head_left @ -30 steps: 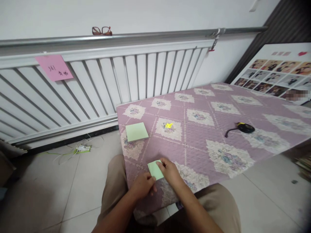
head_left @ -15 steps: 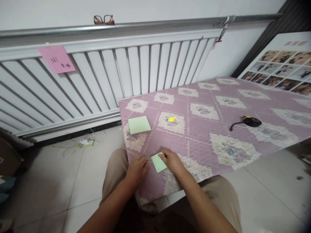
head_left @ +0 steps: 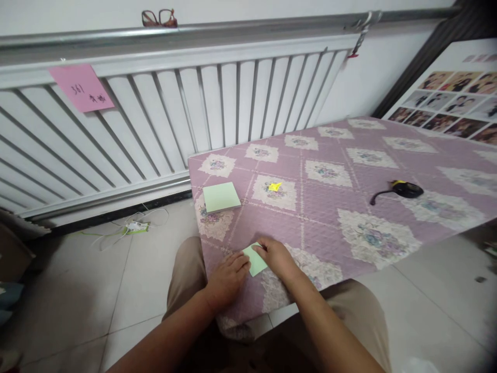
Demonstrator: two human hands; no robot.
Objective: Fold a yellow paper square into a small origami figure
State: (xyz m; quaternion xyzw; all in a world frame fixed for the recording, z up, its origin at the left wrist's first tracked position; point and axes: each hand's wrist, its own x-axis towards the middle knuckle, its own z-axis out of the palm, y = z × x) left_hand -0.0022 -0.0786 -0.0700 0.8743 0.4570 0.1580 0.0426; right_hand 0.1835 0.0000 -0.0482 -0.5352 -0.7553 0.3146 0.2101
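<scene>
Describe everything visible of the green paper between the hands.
The green paper is pale, matte and thin-looking, with straight edges and no writing visible on the part that shows. It lies roughly flat, turned at an angle, on the purple floral cloth near the table's near-left corner. The left hand's fingertips are at its left edge; the right hand has its thumb on the upper right part. The hands hide some edges; whether it is folded can't be told.

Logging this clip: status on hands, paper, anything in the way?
Right hand gripping green paper, left hand on its left edge. Paper over tablecloth. Green pad and yellow scrap beyond, not in the way.
</scene>
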